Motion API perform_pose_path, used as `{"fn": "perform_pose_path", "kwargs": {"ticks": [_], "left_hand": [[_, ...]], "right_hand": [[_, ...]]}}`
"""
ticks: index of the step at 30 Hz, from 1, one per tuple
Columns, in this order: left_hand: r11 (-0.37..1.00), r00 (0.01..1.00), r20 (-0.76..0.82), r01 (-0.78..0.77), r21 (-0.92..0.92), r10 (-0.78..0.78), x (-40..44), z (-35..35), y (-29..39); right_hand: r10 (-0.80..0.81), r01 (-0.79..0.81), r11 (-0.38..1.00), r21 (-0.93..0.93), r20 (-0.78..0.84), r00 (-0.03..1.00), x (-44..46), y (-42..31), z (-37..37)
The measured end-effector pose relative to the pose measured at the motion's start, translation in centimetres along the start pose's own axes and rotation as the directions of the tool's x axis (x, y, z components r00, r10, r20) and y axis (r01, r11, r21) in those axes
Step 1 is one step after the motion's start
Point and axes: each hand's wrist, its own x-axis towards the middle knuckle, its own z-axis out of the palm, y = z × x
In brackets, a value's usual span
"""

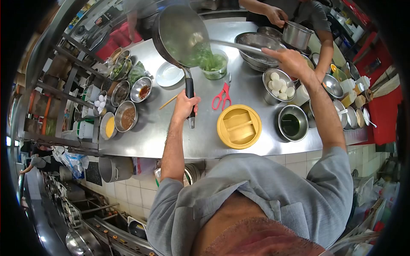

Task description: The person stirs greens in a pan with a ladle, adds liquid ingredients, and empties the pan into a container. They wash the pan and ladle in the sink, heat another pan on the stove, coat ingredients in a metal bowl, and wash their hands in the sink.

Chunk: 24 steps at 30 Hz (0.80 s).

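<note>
My left hand (186, 106) is closed around the black handle of a frying pan (181, 27), which is tilted above the steel table. Green leafy vegetables (208, 59) hang between the pan's edge and a clear plastic container (214, 73) with greens in it. In my right hand (292, 62) is a long-handled metal utensil (241, 46); its head, at the greens, is blurred and I cannot make out its kind. Below the container lie red-handled scissors (222, 97). A white plate (170, 74) sits beneath the pan, beside the container.
A yellow lid (239, 126) lies near the front edge. To the right stand bowls of white eggs (279, 86) and dark green liquid (293, 127), plus a perforated bowl (260, 42). Sauce bowls (127, 116) line the left. Across the table, another person holds a metal pot (297, 36).
</note>
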Motion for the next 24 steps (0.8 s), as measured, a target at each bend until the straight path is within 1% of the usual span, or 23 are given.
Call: {"fn": "perform_pose_path", "kwargs": {"ticks": [1, 2, 3, 5, 7, 8, 9, 11, 12, 13, 15, 16, 17, 19, 20, 23, 24], "left_hand": [[0.999, 1.0, -0.011, -0.014, 0.032, 0.014, 0.0, 0.1, 0.0], [0.999, 1.0, -0.009, -0.014, 0.032, 0.014, 0.1, 0.2, 0.0], [0.998, 1.0, -0.009, -0.026, 0.049, 0.027, 0.1, 0.2, -0.1], [0.997, 0.999, -0.012, -0.04, 0.068, 0.041, 0.1, 0.3, -0.1], [0.99, 0.998, -0.039, -0.047, 0.131, 0.052, -0.2, 0.2, 0.1], [0.99, 0.998, -0.042, -0.047, 0.131, 0.053, -0.1, 0.1, 0.2], [0.989, 0.997, -0.043, -0.059, 0.137, 0.066, -0.1, 0.1, 0.3], [0.988, 0.997, -0.037, -0.063, 0.144, 0.069, -0.4, 0.0, -0.2], [0.986, 0.996, -0.054, -0.061, 0.154, 0.07, -0.3, 0.0, -0.3], [0.985, 0.995, -0.071, -0.061, 0.164, 0.073, 0.0, 0.0, -0.3], [0.987, 0.995, -0.063, -0.07, 0.148, 0.08, -0.1, 0.2, -0.3], [0.989, 0.995, -0.06, -0.073, 0.131, 0.082, -0.2, 0.3, -0.3], [0.989, 0.995, -0.061, -0.071, 0.132, 0.08, -0.2, 0.4, -0.4], [0.986, 0.996, -0.036, -0.079, 0.146, 0.085, -0.1, 0.3, -0.4], [0.986, 0.995, -0.041, -0.081, 0.146, 0.088, -0.1, 0.4, -0.5], [0.981, 0.996, -0.031, -0.08, 0.176, 0.087, 0.2, 0.4, -0.5], [0.98, 0.995, -0.034, -0.084, 0.182, 0.091, 0.4, 0.4, -0.6]], "right_hand": [[0.044, -0.044, 0.999, 0.002, -0.012, 0.999, 0.5, 0.0, -0.3], [0.001, 0.008, 0.997, 0.075, -0.124, 0.992, 1.2, 0.4, 0.9], [0.001, 0.008, 0.997, 0.075, -0.124, 0.992, 1.5, 0.2, 1.8], [0.038, 0.015, 0.962, 0.274, -0.186, 0.982, 2.1, -0.4, 3.0], [0.02, 0.03, 0.969, 0.246, -0.195, 0.981, 0.2, -1.0, 3.6], [0.002, 0.042, 0.976, 0.213, -0.202, 0.979, -0.6, -1.0, 3.7], [-0.002, 0.045, 0.976, 0.213, -0.198, 0.98, -0.8, -0.4, 3.3], [0.022, -0.027, 0.994, 0.108, 0.041, 0.999, -1.6, 0.7, 1.5], [0.104, -0.112, 0.993, 0.048, 0.137, 0.985, -1.4, 0.2, -0.1], [0.111, -0.118, 0.992, 0.047, 0.135, 0.985, -1.3, 0.4, 0.0], [0.062, -0.052, 0.985, 0.166, -0.055, 0.997, -0.6, 0.8, 0.8], [0.079, -0.053, 0.951, 0.306, -0.072, 0.994, 0.0, 0.8, 1.7], [0.078, -0.053, 0.95, 0.308, -0.071, 0.994, 0.1, 0.1, 2.3], [0.15, -0.086, 0.884, 0.46, -0.106, 0.983, -0.1, -1.6, 3.2], [0.116, -0.028, 0.88, 0.475, -0.157, 0.981, -0.4, -1.6, 4.5], [0.105, -0.074, 0.911, 0.407, -0.053, 0.993, -2.8, -1.6, 6.4], [0.107, -0.077, 0.91, 0.407, -0.052, 0.993, -3.8, -2.0, 6.0]]}}
